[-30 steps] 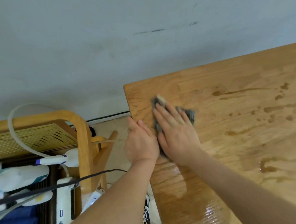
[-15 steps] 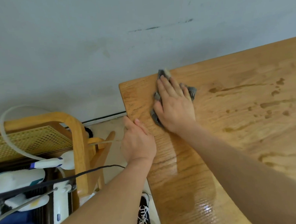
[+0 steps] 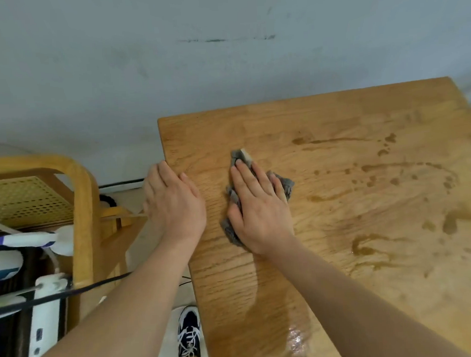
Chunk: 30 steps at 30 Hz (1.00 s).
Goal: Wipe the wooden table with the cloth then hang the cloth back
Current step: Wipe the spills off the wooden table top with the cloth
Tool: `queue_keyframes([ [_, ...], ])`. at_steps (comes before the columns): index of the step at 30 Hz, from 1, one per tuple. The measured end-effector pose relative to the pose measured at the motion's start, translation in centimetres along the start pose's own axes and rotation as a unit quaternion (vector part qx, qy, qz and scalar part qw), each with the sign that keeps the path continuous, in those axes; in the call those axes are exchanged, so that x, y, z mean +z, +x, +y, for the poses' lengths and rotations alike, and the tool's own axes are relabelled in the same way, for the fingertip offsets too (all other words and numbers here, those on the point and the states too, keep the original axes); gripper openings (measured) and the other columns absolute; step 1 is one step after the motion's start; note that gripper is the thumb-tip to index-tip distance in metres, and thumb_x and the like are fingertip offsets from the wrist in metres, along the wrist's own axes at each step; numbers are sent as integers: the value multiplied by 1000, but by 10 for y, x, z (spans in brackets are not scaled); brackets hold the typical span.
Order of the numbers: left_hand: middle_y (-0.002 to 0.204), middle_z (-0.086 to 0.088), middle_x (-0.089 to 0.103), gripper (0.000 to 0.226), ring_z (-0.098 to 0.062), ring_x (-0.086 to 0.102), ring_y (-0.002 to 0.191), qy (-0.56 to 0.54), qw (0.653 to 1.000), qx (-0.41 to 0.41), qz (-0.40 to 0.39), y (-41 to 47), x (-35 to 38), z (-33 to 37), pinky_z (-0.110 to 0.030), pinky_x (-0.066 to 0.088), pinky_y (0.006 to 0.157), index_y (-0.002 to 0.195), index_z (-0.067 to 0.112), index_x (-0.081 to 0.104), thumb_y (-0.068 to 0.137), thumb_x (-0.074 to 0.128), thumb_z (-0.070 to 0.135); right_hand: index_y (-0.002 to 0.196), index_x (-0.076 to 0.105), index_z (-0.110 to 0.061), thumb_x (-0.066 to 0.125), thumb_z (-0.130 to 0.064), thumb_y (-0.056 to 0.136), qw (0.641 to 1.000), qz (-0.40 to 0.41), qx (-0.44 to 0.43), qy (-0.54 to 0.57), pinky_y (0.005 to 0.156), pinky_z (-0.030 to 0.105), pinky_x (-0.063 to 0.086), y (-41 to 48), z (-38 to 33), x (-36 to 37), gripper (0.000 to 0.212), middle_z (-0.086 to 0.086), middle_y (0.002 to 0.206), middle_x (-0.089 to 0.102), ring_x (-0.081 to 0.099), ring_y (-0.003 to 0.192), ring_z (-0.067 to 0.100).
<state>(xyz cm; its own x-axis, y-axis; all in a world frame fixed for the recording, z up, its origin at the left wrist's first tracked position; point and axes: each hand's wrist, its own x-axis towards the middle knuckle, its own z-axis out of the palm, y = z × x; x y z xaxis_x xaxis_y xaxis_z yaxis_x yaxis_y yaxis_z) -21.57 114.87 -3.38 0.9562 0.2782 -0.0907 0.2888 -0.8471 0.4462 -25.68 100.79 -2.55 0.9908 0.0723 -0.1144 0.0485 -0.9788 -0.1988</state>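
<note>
The wooden table (image 3: pixel 362 122) fills the right half of the view, with dark wet streaks and drops on its right side. My right hand (image 3: pixel 260 207) lies flat with straight fingers on a crumpled grey cloth (image 3: pixel 242 156), pressing it onto the table near the far left corner. Cloth edges show beyond the fingertips and beside the palm. My left hand (image 3: pixel 175 200) rests with straight fingers on the table's left edge, a short way left of the cloth and holding nothing.
A grey wall (image 3: pixel 222 56) runs behind the table. Left of the table stands a curved wooden frame (image 3: pixel 80 213) with a perforated yellow panel, white bottles, a hose and a black cable. A dark sneaker (image 3: pixel 189 341) shows on the floor by the table edge.
My right hand has slid the cloth back from the far edge and a little rightward on the table. My left hand stays at the left edge. The view has shifted to take in more of the table.
</note>
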Motion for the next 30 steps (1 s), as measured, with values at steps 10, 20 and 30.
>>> queue_keyframes([
  [10,158,-11,22,52,-25,13,147,104,985,136,-31,-40,20,37,-43,10,119,149,11,28,101,27,33,153,27,-16,30,-36,97,999,9,-30,32,120,41,4,28,26,-5,59,-2,162,20,8,150,18],
  [20,159,-10,19,58,-26,13,147,163,977,132,-31,-36,23,47,-47,11,118,151,13,23,99,27,37,154,25,-20,32,-40,95,997,-16,-76,3,121,43,5,67,77,-20,63,-5,162,19,8,150,16],
  [30,161,-5,13,59,-22,6,148,158,979,120,-41,-37,25,48,-45,6,120,153,18,16,98,23,41,153,27,-14,29,-38,95,999,25,-26,18,120,45,9,86,69,-21,63,1,161,23,12,149,22],
])
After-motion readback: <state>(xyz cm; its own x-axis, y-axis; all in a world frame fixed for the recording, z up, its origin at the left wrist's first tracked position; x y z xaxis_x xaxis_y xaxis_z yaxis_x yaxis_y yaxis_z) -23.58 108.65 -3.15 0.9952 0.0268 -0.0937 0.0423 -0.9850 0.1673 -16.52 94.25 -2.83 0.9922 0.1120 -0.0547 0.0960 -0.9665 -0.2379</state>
